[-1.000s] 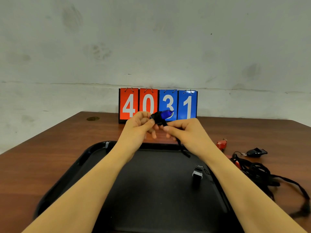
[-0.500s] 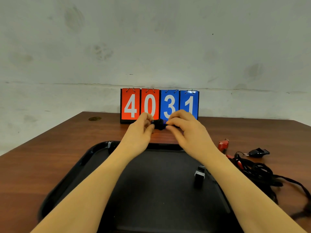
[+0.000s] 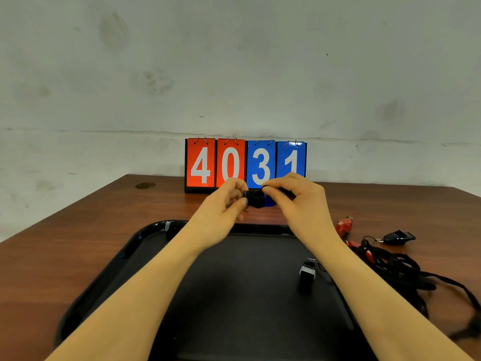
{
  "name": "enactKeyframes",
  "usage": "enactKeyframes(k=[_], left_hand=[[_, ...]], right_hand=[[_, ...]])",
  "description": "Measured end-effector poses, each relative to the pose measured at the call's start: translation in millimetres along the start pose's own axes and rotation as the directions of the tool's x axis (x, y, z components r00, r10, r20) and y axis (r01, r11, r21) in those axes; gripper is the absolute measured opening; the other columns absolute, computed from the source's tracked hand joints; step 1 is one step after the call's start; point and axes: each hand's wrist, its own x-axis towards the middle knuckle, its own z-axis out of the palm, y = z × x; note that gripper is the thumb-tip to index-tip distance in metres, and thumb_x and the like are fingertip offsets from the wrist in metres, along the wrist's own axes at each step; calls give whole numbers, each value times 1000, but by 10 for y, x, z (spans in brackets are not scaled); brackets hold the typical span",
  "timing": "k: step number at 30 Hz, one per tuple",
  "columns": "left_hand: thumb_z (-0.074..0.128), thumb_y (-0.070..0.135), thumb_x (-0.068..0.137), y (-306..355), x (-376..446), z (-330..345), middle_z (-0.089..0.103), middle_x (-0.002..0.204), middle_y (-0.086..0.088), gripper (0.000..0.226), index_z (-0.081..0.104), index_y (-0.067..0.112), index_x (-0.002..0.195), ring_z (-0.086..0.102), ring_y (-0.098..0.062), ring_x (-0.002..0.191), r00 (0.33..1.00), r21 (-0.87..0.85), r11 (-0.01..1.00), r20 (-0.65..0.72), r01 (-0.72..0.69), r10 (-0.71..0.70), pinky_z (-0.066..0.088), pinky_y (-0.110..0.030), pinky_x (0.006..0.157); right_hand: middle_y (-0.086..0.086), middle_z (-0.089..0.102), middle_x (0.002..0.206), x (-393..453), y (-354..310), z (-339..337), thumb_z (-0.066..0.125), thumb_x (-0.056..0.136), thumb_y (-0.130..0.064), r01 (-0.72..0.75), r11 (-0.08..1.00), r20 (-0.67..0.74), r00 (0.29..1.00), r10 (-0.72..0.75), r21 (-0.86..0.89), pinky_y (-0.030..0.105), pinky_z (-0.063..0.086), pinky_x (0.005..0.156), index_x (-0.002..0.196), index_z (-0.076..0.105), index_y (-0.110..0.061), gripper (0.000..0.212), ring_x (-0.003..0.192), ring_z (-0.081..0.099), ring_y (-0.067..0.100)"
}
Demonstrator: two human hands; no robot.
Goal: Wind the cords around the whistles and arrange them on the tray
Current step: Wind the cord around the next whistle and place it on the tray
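Black tray (image 3: 145, 237), brown table (image 3: 65, 246), red-and-blue scoreboard (image 3: 245, 162).

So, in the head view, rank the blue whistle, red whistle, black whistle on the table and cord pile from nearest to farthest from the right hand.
1. Blue whistle: pinched by the right hand.
2. Red whistle: on the table, just right of the wrist.
3. Black whistle: farther right.
4. Cord pile: right of the tray; its near edge rivals the black whistle.

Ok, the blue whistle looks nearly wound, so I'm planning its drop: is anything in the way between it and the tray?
Nothing visible blocks it. The blue whistle is held over the tray's far edge; the only whistle on the tray sits off to the right.
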Motion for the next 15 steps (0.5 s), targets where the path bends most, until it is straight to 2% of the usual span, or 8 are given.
enactKeyframes(k=[5, 8, 12, 15], left_hand=[[45, 12, 95, 2, -6, 0, 61, 91, 2, 15, 45, 25, 103, 58, -6, 73, 999, 6, 1000, 41, 12, -12, 51, -15, 74], [44, 14, 96, 11, -7, 0, 62, 88, 5, 12, 45, 23, 103, 58, -6, 70, 997, 4, 1000, 76, 5, -5, 49, -16, 73], [42, 9, 96, 58, -19, -8, 61, 77, 6, 13, 46, 21, 100, 59, -2, 65, 994, -83, 997, 108, -10, 19, 44, -8, 63], [41, 8, 96, 65, -24, 10, 64, 80, 6, 12, 46, 19, 101, 62, -6, 66, 989, -138, 990, 146, -8, 28, 43, -11, 60]], right_hand=[[-13, 65, 80, 15, -14, -67, 66, 83, -12, -199, 955, 69, 980, 188, 219, 9, 48, 79, 88, 72, -19, 10, 84, 62, 4], [-9, 70, 78, 37, -5, -122, 68, 81, -12, -270, 907, 108, 963, 248, 323, 13, 52, 74, 80, 72, -24, 13, 80, 65, 6], [-1, 70, 67, 63, -15, -175, 69, 80, -8, -360, 788, 124, 930, 347, 500, 19, 54, 58, 74, 71, -19, 13, 64, 63, 11], [-1, 68, 65, 70, -11, -170, 69, 80, -7, -414, 710, 154, 902, 403, 569, 20, 52, 55, 74, 69, -15, 10, 61, 61, 11]])
